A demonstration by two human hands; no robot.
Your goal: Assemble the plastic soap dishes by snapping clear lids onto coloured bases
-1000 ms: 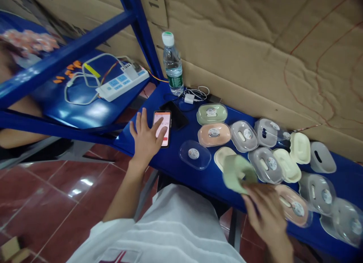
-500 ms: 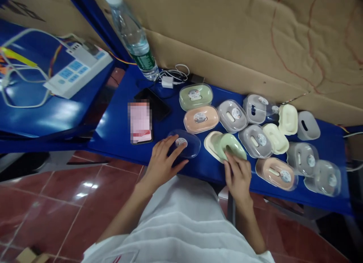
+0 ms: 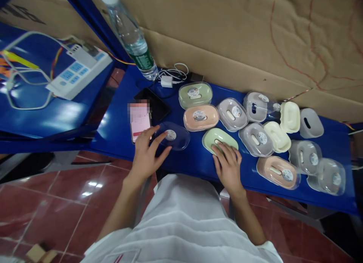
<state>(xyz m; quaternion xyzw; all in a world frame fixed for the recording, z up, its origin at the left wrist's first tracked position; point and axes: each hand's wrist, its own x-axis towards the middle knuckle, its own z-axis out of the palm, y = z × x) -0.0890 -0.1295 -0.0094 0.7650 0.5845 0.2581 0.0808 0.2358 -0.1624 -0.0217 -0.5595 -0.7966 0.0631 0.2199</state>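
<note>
My left hand point(image 3: 146, 153), open with fingers spread, rests its fingertips on the left end of a clear plastic lid point(image 3: 180, 136) with a round sticker. My right hand point(image 3: 228, 164) has its fingers bent over the near right side of a light green soap dish point(image 3: 211, 138), covering part of it and its pale centre slot. The green dish sits level, and the cream base beneath it barely shows. Just behind lie a peach soap dish point(image 3: 202, 117) and a green one point(image 3: 195, 94), both with clear covers and stickers.
Several grey covered soap dishes point(image 3: 256, 139), cream trays point(image 3: 289, 117) and a peach covered dish point(image 3: 279, 172) fill the right. A phone point(image 3: 141, 123), charger point(image 3: 166, 81) and water bottle point(image 3: 136, 47) stand left. A power strip point(image 3: 79, 73) lies on another table. Cardboard point(image 3: 212, 39) lines the back.
The green dish, which lay askew with the cream base showing at its left, now sits squarely over it. My right hand moved left with it. My left hand and the clear lid shifted left.
</note>
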